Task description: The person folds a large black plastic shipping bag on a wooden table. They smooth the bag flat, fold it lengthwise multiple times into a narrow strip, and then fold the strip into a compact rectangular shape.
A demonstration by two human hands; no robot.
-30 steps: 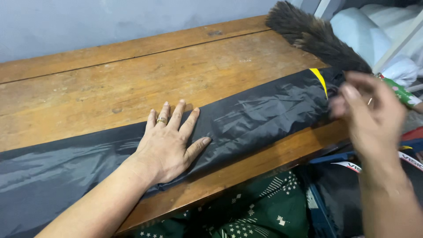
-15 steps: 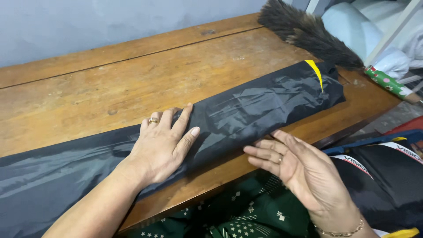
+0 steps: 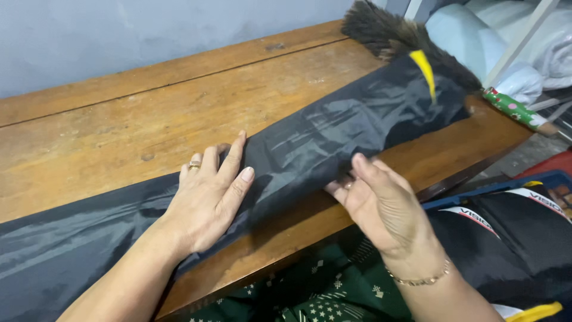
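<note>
The left hand [image 3: 208, 200] lies flat, fingers spread, its grip open and pressing on the long black fabric [image 3: 333, 137]. The right hand [image 3: 381, 203] pinches the fabric's near edge between thumb and fingers. The fabric stretches diagonally across the wooden bench [image 3: 119, 131], its yellow tab [image 3: 424, 67] beside a feather duster [image 3: 381, 30] at the far end.

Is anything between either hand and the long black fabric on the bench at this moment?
Nothing visible. The left hand lies flat on the black fabric, and the right hand touches its near edge with the fingertips. The feather duster lies beyond the fabric's far end, away from both hands.
</note>
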